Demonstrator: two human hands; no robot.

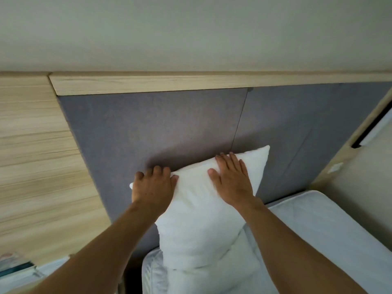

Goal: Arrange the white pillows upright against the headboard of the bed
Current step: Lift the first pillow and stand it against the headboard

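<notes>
A white pillow (197,221) stands upright on the white mattress (318,225), leaning against the grey padded headboard (161,128). My left hand (152,185) grips the pillow's upper left corner, fingers curled over its top edge. My right hand (232,177) lies flat on the upper right part of the pillow, fingers spread and pressing it toward the headboard. The pillow's top right corner sticks up past my right hand. Only this one pillow is in view.
A light wooden ledge (191,82) caps the headboard. A wood-grain panel (36,166) flanks it at left, with a bedside surface holding books (14,266) at lower left. A beige wall and wooden trim (360,124) close the right side.
</notes>
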